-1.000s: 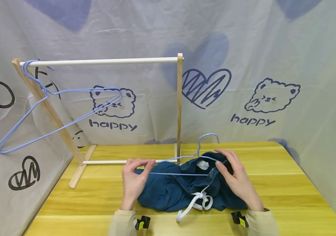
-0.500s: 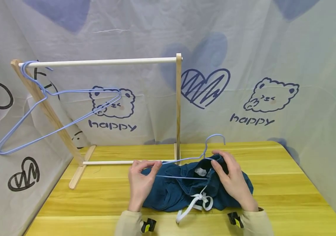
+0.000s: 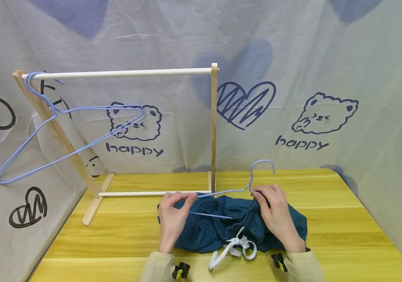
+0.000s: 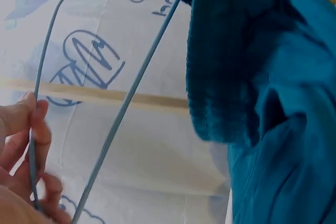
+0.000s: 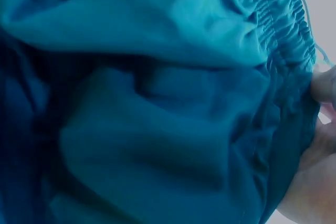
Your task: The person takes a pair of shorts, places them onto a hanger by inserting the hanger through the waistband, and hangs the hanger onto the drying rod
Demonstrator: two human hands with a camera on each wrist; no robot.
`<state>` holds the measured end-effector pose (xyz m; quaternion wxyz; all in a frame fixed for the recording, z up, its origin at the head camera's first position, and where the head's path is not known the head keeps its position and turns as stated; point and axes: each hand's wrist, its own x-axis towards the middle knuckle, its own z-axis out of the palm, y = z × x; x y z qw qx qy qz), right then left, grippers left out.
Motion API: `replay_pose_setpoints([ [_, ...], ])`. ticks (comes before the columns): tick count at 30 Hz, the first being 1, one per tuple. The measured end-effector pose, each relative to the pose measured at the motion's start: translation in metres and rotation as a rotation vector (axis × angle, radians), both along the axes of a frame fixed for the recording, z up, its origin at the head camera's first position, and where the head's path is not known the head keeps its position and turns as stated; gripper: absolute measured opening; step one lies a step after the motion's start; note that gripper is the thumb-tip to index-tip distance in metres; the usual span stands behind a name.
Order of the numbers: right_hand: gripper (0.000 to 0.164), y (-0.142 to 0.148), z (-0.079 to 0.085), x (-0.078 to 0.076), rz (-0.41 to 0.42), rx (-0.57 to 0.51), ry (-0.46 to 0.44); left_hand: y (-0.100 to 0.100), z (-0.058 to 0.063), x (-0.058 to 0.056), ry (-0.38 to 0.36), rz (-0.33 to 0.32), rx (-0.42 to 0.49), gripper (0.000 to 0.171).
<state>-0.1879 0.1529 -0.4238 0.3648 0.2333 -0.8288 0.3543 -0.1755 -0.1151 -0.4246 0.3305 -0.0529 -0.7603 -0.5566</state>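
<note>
A light blue wire hanger [image 3: 230, 191] lies partly inside the gathered elastic waist of dark teal drawstring pants [image 3: 201, 233], whose white drawstring [image 3: 238, 241] is tied in a bow. My left hand [image 3: 174, 219] pinches the hanger's left arm; in the left wrist view the fingers [image 4: 39, 124] curl round its wire. On the other side, my right hand [image 3: 277, 213] grips the waistband close by the base of the hook. In the right wrist view the thumb and fingers hold the waistband's edge [image 5: 291, 77]. Cloth hides the hanger's right end.
Behind and to the left stands a wooden rack with a white top bar [image 3: 127, 73]. Blue hangers [image 3: 55, 113] hang at the bar's left end. A printed curtain [image 3: 187, 43] surrounds the yellow wood-grain table [image 3: 331, 231].
My left hand has moved right with the hanger, whose hook has shifted right too, its right end deeper in the waist. My right hand has drawn the waistband left, toward the hook's base.
</note>
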Motion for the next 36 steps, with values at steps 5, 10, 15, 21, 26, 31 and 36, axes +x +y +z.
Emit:
replay_pose_setpoints([
  [5,0.013,0.004,0.003,0.000,0.006,-0.110,0.011,-0.011,0.003,-0.003,-0.090,-0.076,0.236,0.030],
  [10,0.015,0.006,0.006,0.000,0.016,-0.226,0.034,-0.021,0.004,-0.005,-0.200,-0.161,0.334,0.030],
  [15,0.019,0.007,0.006,-0.002,0.039,-0.275,0.062,-0.021,-0.004,-0.003,-0.221,-0.246,-0.259,0.022],
  [21,0.018,0.008,0.005,-0.003,0.043,-0.292,0.057,-0.012,-0.013,-0.003,-0.218,-0.381,-0.686,0.027],
  [26,0.019,0.007,0.006,-0.001,0.052,-0.300,0.053,-0.005,-0.018,-0.002,-0.246,-0.482,-0.826,0.038],
  [31,0.020,0.007,0.006,0.000,0.066,-0.306,0.048,-0.003,-0.020,-0.003,-0.238,-0.519,-0.919,0.039],
  [36,0.021,0.009,0.006,0.001,0.068,-0.318,0.037,-0.009,-0.019,-0.002,-0.282,-0.466,-0.955,0.033],
])
